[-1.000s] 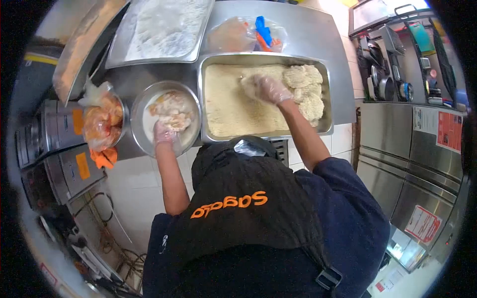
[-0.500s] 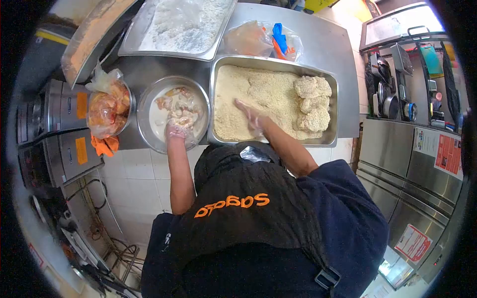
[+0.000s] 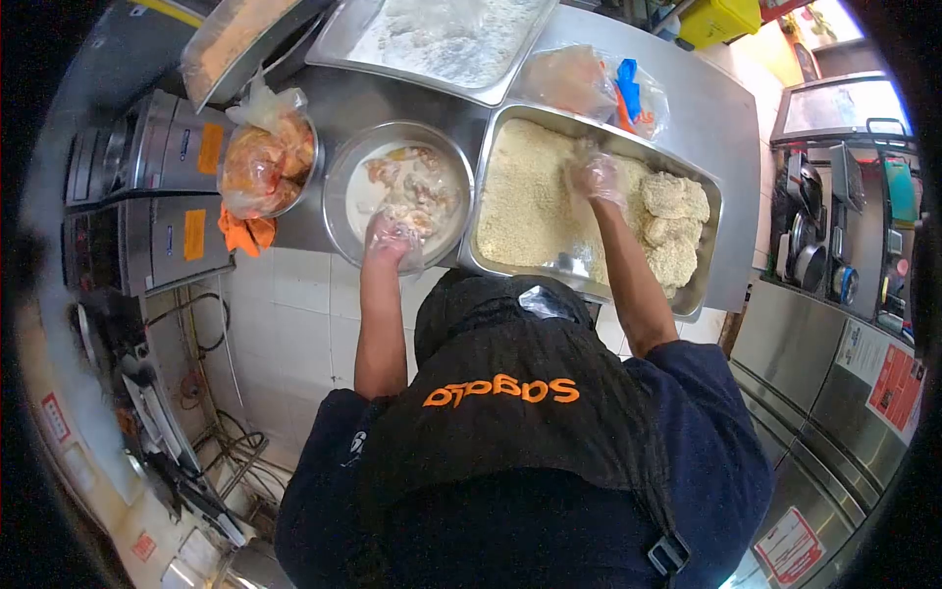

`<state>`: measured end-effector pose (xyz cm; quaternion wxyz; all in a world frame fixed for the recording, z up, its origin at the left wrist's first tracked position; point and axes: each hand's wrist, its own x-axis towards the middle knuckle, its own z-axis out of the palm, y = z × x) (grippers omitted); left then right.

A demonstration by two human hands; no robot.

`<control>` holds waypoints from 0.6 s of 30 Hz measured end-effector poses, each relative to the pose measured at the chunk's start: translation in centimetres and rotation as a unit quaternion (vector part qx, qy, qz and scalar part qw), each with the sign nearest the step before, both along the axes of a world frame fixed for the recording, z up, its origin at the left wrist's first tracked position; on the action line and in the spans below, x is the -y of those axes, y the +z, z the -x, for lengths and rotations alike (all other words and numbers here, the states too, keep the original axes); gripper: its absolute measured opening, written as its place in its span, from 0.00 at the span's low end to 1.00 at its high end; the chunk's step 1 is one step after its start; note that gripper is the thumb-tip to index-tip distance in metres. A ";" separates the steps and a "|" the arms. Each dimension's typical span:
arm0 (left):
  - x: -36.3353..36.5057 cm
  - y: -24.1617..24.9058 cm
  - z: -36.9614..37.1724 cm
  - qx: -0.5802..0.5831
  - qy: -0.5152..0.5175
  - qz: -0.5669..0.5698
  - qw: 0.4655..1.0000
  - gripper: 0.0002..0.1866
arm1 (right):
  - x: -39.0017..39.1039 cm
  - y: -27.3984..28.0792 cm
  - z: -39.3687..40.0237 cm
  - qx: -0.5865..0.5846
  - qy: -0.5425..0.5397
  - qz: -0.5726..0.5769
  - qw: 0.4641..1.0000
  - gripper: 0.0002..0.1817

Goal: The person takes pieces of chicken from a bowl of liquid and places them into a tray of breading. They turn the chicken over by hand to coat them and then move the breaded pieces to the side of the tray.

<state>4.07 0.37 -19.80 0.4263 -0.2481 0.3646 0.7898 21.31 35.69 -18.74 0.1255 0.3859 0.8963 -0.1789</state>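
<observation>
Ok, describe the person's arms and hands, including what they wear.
The left hand and right hand wear loose, wrinkled, see-through plastic gloves. The forearms are bare below short, dark navy sleeves; the left one bears a small pale marking, too small to read.

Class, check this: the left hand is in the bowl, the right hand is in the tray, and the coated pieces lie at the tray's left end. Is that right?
Not quite: the head view shows the coated pieces at the right end of the tray. The left hand is in the bowl and the right hand in the tray, as stated.
</observation>
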 end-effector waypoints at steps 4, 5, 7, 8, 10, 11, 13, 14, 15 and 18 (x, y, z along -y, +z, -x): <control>-0.6 3.7 -0.9 -0.298 -0.099 0.158 0.936 0.20 | 3.2 -4.1 -0.3 -0.194 0.062 -0.253 0.946 0.28; -1.4 5.9 -0.9 -0.240 -0.044 0.113 0.963 0.21 | 3.5 -3.3 -0.3 -0.183 0.045 -0.211 0.959 0.29; -1.4 6.6 -0.9 -0.266 -0.012 0.037 0.963 0.22 | 3.8 -3.0 -0.1 -0.169 0.028 -0.165 0.971 0.29; -1.4 6.9 -1.0 -0.291 0.017 -0.042 0.956 0.23 | 3.7 -3.1 0.0 -0.172 0.030 -0.167 0.970 0.29; -1.7 8.0 -0.8 -0.313 -0.002 0.014 0.950 0.24 | 3.8 -2.6 -0.2 -0.175 0.026 -0.168 0.970 0.29; -2.0 8.3 -0.6 -0.337 -0.020 0.068 0.939 0.24 | 3.7 -2.3 -0.2 -0.173 0.027 -0.163 0.971 0.29; -2.2 7.8 0.1 -0.356 0.000 0.084 0.931 0.25 | 3.6 -2.1 -0.2 -0.172 0.023 -0.157 0.972 0.29; -2.0 7.6 0.5 -0.374 0.023 0.101 0.922 0.25 | 3.7 -2.1 -0.2 -0.170 0.024 -0.166 0.971 0.28; -1.7 7.1 0.9 -0.375 0.021 0.101 0.921 0.25 | 3.6 -2.2 -0.1 -0.168 0.025 -0.174 0.970 0.28; 0.2 5.0 2.5 -0.433 0.058 0.049 0.898 0.21 | 3.6 -2.5 -0.2 -0.170 0.016 -0.160 0.972 0.28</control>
